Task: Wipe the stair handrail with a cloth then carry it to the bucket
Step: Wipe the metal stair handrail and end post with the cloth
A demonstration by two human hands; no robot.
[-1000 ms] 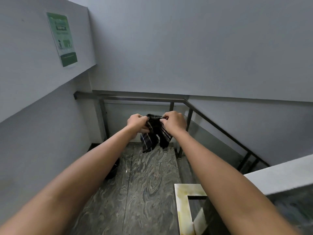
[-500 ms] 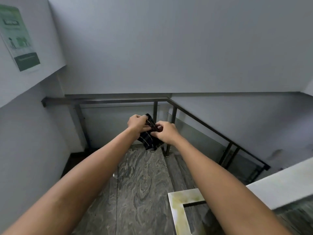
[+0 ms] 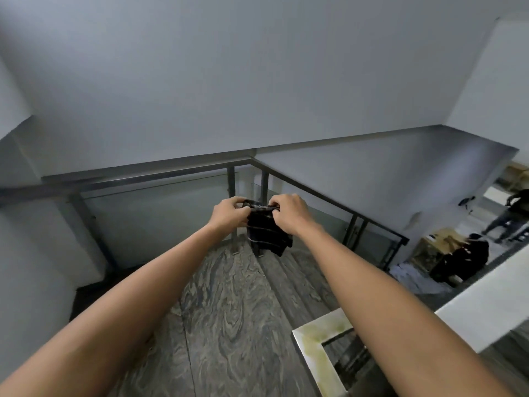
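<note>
A dark checked cloth (image 3: 267, 233) hangs between both hands at arm's length over the landing. My left hand (image 3: 230, 214) pinches its top left edge, and my right hand (image 3: 289, 213) pinches the top right edge. The dark metal handrail (image 3: 160, 176) runs across behind the hands, turns a corner near the middle and slopes down to the right. The cloth is held in front of the rail and does not touch it. No bucket is in view.
Grey marbled floor (image 3: 229, 310) covers the landing below my arms. A pale ledge (image 3: 486, 305) and a stained metal frame (image 3: 315, 353) stand at lower right. Two people (image 3: 469, 256) are on the lower level at far right. Grey walls close the left.
The view has swung to the right, so the wall poster has left the frame and the lower level has come into sight. My hands have spread the cloth's top edge slightly.
</note>
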